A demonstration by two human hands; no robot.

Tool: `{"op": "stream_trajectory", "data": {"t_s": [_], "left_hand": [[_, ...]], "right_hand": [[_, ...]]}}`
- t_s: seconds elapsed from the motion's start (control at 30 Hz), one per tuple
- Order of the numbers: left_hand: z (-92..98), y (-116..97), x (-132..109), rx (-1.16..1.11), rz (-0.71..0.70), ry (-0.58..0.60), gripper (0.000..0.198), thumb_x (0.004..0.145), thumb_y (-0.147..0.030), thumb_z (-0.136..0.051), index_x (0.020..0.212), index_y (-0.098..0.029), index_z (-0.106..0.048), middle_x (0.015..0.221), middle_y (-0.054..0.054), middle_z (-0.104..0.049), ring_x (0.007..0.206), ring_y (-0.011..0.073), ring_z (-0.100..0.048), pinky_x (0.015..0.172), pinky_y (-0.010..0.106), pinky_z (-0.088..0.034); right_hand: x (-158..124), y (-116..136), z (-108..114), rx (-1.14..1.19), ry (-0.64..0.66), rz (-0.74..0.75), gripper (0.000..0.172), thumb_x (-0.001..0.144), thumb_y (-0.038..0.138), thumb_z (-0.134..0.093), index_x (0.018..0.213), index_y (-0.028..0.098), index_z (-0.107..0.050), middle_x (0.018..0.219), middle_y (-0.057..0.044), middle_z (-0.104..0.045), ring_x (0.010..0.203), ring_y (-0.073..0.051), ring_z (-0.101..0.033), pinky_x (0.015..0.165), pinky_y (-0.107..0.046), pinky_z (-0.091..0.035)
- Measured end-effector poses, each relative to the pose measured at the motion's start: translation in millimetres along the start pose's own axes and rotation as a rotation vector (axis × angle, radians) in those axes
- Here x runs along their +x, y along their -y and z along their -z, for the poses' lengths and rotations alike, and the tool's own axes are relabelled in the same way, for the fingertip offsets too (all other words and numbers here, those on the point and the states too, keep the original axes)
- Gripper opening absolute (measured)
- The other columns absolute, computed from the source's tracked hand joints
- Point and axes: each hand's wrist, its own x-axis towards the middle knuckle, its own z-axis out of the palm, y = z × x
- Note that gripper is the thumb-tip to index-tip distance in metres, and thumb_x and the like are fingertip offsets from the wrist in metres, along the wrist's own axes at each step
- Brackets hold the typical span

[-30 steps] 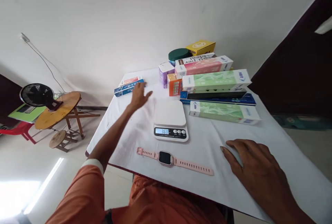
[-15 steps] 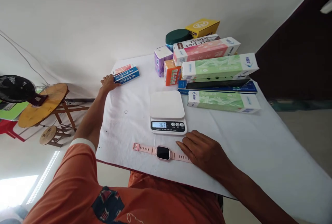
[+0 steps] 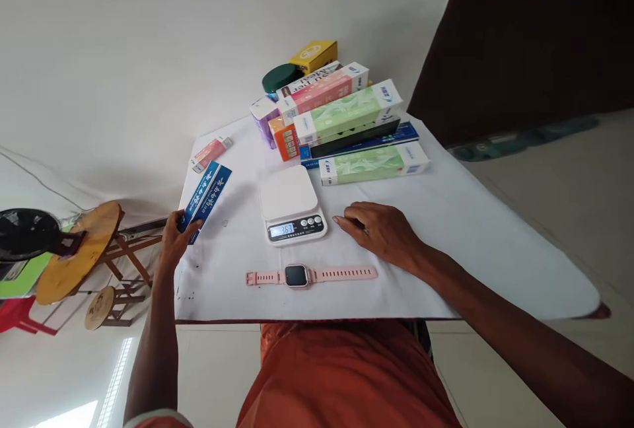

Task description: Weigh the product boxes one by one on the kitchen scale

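My left hand [image 3: 179, 233] is closed around the near end of a blue toothpaste box [image 3: 208, 197] at the left side of the table, with the box tilted up to the right. My right hand [image 3: 379, 230] rests at the table to the right of the kitchen scale, fingers loosely bent, thumb apart, holding nothing. The white kitchen scale [image 3: 288, 193] has a bare platform, and its lit display appears to read 363. In front of it lies a pink-strapped smartwatch [image 3: 296, 275], stretched out flat with a dark screen.
A small pink-and-white box [image 3: 212, 154] lies at the back left. Behind the scale are green-and-white boxes [image 3: 374, 164], an orange box [image 3: 284, 141], a purple pack [image 3: 263, 121], a dark-green-lidded jar [image 3: 281, 78] and a yellow box [image 3: 314, 56]. Left of the table stand a fan [image 3: 30, 233] and a wooden stool [image 3: 102, 308].
My left hand has drawn the blue toothpaste box away from the pink-and-white box, towards me, and turned it. My right hand has moved off the watch strap's end. The view has shifted.
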Motion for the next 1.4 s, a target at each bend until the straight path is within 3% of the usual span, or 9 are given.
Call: {"op": "stream_trajectory", "data": {"t_s": [0.17, 0.3, 0.4, 0.63, 0.77, 0.87, 0.97, 1.27, 1.4], "left_hand": [[2.5, -53, -19, -0.034, -0.246, 0.082, 0.051, 0.081, -0.057, -0.071, 0.120, -0.027, -0.059, 0.114, 0.004, -0.065, 0.104, 0.0262, -0.064, 0.088, 0.040, -0.055], [-18.8, -101, -14, -0.025, -0.489, 0.189, 0.045, 0.085, -0.053, -0.071, 0.121, -0.027, -0.059, 0.119, 0.006, -0.063, 0.108, 0.0261, -0.061, 0.096, 0.042, -0.052], [-35.3, -121, -4, 0.004, -0.626, 0.265, 0.043, 0.089, -0.050, -0.070, 0.123, -0.026, -0.059, 0.119, 0.006, -0.062, 0.109, 0.0261, -0.059, 0.099, 0.044, -0.049], [-39.3, -128, 10, 0.053, -0.690, 0.365, 0.054, 0.090, -0.052, -0.073, 0.135, -0.027, -0.058, 0.128, 0.008, -0.064, 0.119, 0.0285, -0.057, 0.105, 0.046, -0.048], [-28.9, -126, 10, 0.001, -0.726, 0.255, 0.078, 0.085, -0.062, -0.078, 0.149, -0.029, -0.049, 0.139, 0.010, -0.063, 0.131, 0.0316, -0.056, 0.111, 0.051, -0.045], [-22.0, -131, 8, -0.054, -0.738, 0.142, 0.073, 0.088, -0.064, -0.074, 0.147, -0.027, -0.052, 0.138, 0.011, -0.064, 0.130, 0.0305, -0.060, 0.108, 0.049, -0.048], [-20.4, -142, 6, -0.071, -0.766, 0.109, 0.067, 0.089, -0.064, -0.073, 0.143, -0.027, -0.056, 0.135, 0.010, -0.066, 0.127, 0.0295, -0.063, 0.106, 0.048, -0.049], [-53.5, -168, 0, 0.173, -0.755, 0.343, 0.065, 0.087, -0.051, -0.079, 0.141, -0.024, -0.055, 0.128, 0.011, -0.066, 0.121, 0.0330, -0.060, 0.108, 0.054, -0.045], [-55.4, -168, 2, 0.102, -0.732, 0.373, 0.049, 0.088, -0.039, -0.077, 0.131, -0.024, -0.059, 0.121, 0.008, -0.067, 0.110, 0.0283, -0.065, 0.099, 0.046, -0.051]], "right_hand": [[-1, 4, 0, -0.076, -0.001, -0.004, 0.041, 0.105, 0.036, -0.045, 0.068, 0.021, -0.058, 0.069, -0.005, -0.062, 0.066, -0.017, -0.051, 0.065, -0.031, -0.034], [-3, 4, 0, -0.091, -0.009, -0.005, 0.042, 0.105, 0.036, -0.045, 0.068, 0.021, -0.059, 0.070, -0.005, -0.063, 0.069, -0.018, -0.052, 0.066, -0.031, -0.034], [-3, 3, 0, -0.080, -0.020, -0.005, 0.042, 0.106, 0.035, -0.044, 0.069, 0.021, -0.059, 0.070, -0.006, -0.064, 0.070, -0.018, -0.053, 0.067, -0.031, -0.035], [-5, 0, 0, -0.061, -0.037, -0.008, 0.043, 0.106, 0.036, -0.044, 0.069, 0.020, -0.060, 0.072, -0.006, -0.065, 0.070, -0.018, -0.052, 0.066, -0.032, -0.035], [-5, -2, -2, -0.058, -0.088, 0.049, 0.043, 0.106, 0.035, -0.046, 0.068, 0.020, -0.058, 0.067, -0.004, -0.062, 0.067, -0.017, -0.051, 0.063, -0.031, -0.034], [-5, -3, -3, -0.068, -0.119, 0.074, 0.042, 0.106, 0.034, -0.047, 0.067, 0.020, -0.057, 0.065, -0.004, -0.061, 0.066, -0.016, -0.050, 0.062, -0.030, -0.033], [-5, -2, -3, -0.068, -0.127, 0.077, 0.042, 0.106, 0.033, -0.048, 0.067, 0.020, -0.057, 0.066, -0.003, -0.061, 0.065, -0.016, -0.050, 0.063, -0.030, -0.033], [-5, -2, -5, -0.132, -0.160, 0.093, 0.042, 0.107, 0.029, -0.049, 0.067, 0.020, -0.060, 0.067, -0.003, -0.061, 0.066, -0.016, -0.051, 0.064, -0.030, -0.033], [-5, -1, -4, -0.139, -0.166, 0.107, 0.038, 0.106, 0.027, -0.052, 0.069, 0.020, -0.062, 0.069, -0.004, -0.063, 0.069, -0.016, -0.054, 0.065, -0.030, -0.035]]}}
